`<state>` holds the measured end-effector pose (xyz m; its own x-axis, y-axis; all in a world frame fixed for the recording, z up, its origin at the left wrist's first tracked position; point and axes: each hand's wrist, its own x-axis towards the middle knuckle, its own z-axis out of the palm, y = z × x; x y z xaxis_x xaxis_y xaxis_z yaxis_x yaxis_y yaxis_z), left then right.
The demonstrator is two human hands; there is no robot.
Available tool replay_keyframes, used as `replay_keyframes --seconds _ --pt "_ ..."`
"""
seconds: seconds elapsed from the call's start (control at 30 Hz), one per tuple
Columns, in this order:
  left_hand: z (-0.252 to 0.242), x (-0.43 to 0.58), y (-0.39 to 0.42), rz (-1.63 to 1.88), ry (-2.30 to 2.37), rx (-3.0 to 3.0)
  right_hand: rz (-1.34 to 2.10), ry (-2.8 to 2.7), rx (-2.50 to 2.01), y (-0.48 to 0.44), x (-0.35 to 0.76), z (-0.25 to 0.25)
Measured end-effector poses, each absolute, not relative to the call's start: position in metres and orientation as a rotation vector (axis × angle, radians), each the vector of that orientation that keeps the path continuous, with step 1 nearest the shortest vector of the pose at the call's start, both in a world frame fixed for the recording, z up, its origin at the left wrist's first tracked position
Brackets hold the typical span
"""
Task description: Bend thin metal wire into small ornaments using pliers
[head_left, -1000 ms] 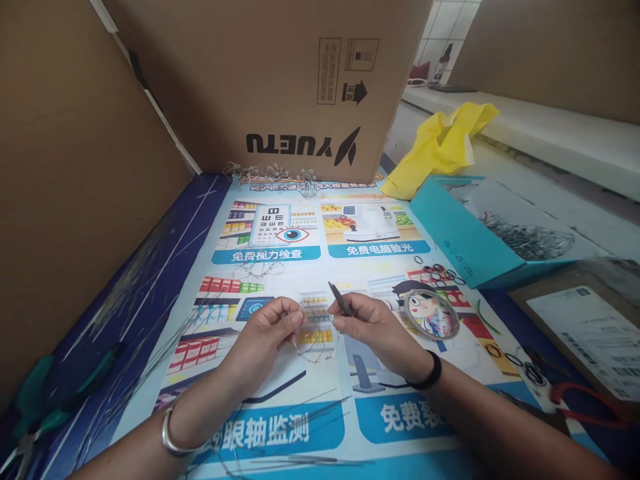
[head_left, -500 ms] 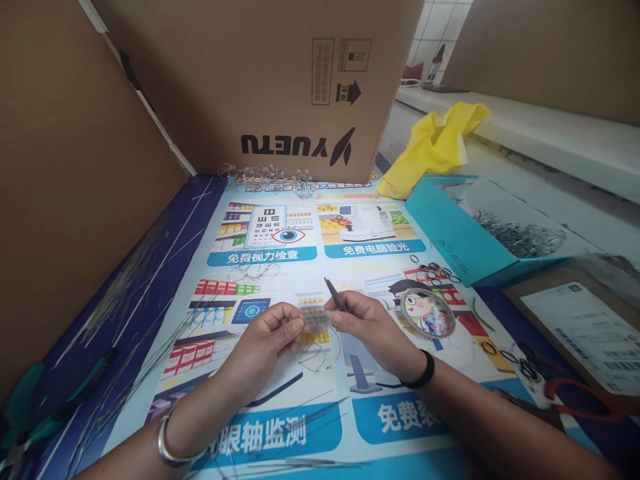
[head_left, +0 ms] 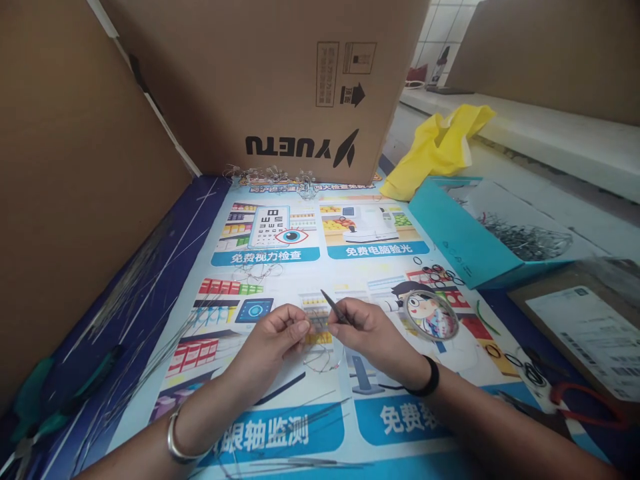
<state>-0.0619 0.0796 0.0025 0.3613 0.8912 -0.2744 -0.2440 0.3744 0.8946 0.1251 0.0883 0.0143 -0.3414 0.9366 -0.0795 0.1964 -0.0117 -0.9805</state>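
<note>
Near the middle of the head view, my left hand (head_left: 286,331) is closed in a pinch; what lies between its fingertips is too small to make out. A little to its right, my right hand (head_left: 367,331) is closed around a dark pointed tool (head_left: 332,304), whose tip points up and left. The fingertips of both hands are a small gap apart. Just below them, a thin looped wire (head_left: 321,360) shows over the printed sheet (head_left: 325,273). Right of my right hand sits a round clear dish (head_left: 431,315) with small colored pieces.
A cardboard wall (head_left: 260,80) stands behind. At the right are a teal box (head_left: 450,233) of metal pieces, a yellow cloth (head_left: 440,150), a labeled package (head_left: 590,333), black rings (head_left: 440,272) and a red-handled tool (head_left: 585,402). Green-handled pliers (head_left: 33,407) and long wires lie left.
The view has shifted slightly, moving the scene a little right. The dark tool in my right hand has tilted further left, and its tip sits a bit lower.
</note>
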Motion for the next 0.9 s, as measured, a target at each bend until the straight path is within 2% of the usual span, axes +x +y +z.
replay_keyframes --seconds 0.9 --pt "0.0057 -0.0587 0.0797 0.928 0.869 0.871 1.265 -1.644 -1.327 0.0835 0.1255 0.0118"
